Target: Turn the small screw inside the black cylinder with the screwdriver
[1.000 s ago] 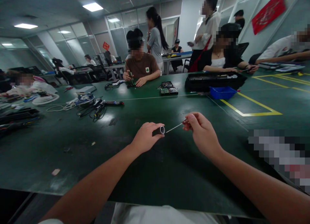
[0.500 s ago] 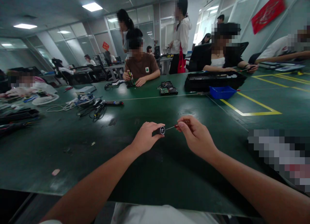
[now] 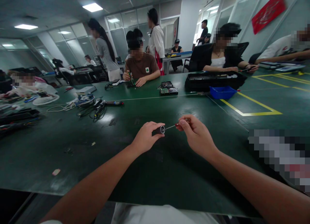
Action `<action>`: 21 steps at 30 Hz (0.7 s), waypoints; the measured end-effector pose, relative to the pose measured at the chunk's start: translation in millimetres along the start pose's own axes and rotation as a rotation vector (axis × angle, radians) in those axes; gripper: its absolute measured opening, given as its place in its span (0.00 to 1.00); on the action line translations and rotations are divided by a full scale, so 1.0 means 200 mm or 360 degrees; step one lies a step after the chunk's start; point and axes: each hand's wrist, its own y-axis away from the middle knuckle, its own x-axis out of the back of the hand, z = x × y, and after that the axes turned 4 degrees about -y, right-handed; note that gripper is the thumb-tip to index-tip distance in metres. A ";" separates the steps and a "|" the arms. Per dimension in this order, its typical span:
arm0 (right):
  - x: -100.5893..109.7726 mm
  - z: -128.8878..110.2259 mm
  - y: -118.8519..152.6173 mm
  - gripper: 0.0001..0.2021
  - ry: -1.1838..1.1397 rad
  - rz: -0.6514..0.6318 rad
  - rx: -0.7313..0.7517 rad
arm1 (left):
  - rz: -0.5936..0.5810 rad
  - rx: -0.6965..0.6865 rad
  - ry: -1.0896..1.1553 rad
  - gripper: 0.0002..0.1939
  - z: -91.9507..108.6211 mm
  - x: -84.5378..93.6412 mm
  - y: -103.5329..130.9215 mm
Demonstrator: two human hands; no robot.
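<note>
My left hand (image 3: 146, 137) is closed round a small dark cylinder (image 3: 160, 130), its round end with a pale metallic rim facing right. Thumb and fingers pinch it from below and above. To its right, my right hand (image 3: 196, 133) grips the reddish-brown handle of a screwdriver (image 3: 171, 127). The thin metal shaft points left and its tip reaches the cylinder's end face. Whether the tip sits in a screw is too small to tell. Both hands are held above the green table (image 3: 145, 172).
Tangled cables (image 3: 95, 111) and a dark pen-like tool (image 3: 112, 103) lie left of centre. Further back are a circuit-board device (image 3: 168, 88), a blue tray (image 3: 222, 92) and a long black housing (image 3: 214, 80). A person (image 3: 142, 66) works across the table; a blurred-out item (image 3: 281, 156) lies at right.
My right hand has turned the screwdriver handle slightly, its fingers shifting a little. The left hand and cylinder stay nearly in place. Two standing people in the background have moved left.
</note>
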 end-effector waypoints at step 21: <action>0.03 -0.02 0.01 0.10 0.0359 0.0084 0.0242 | -0.0006 0.0036 0.0007 0.21 -0.03 -0.01 -0.01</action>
